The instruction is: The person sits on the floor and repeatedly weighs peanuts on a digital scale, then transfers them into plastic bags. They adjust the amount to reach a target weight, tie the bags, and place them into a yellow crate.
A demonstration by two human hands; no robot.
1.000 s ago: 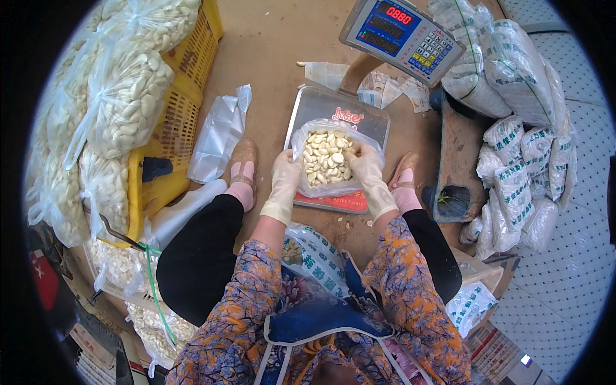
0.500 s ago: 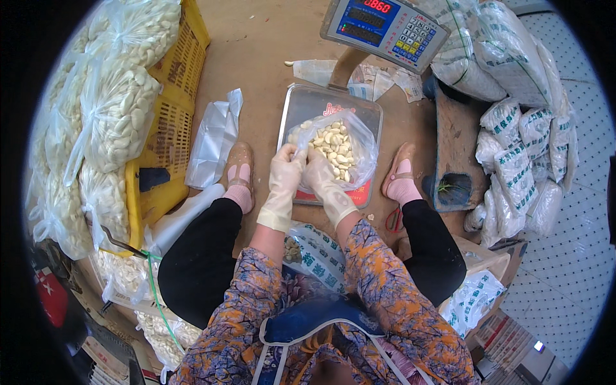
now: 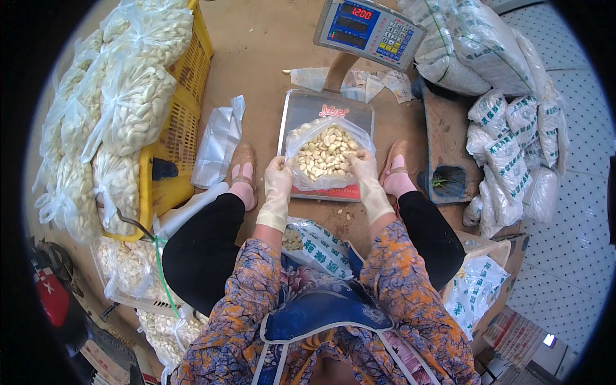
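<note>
An open clear plastic bag [image 3: 332, 179] of pale peeled cloves, like garlic, sits on the steel pan of a weighing scale [image 3: 297, 110]. My left hand [image 3: 278, 183], in a cream rubber glove, pinches the bag's left edge. My right hand [image 3: 367, 173], gloved the same way, grips the right edge at about the same height. The scale's display head [image 3: 369, 32], with lit red digits and a keypad, stands on a post behind the bag.
A yellow crate [image 3: 186, 96] at left bears knotted bags of cloves [image 3: 131, 106]. A flat plastic sheet [image 3: 215, 147] lies beside it. At right are a worn board [image 3: 446, 135] and piled wrapped packs [image 3: 510, 154]. A printed bag [image 3: 314, 247] lies between my legs.
Half a second ago my hands were together at the bag's lower left; now they are apart at either side, with the bag spread wider. The display's reading has changed.
</note>
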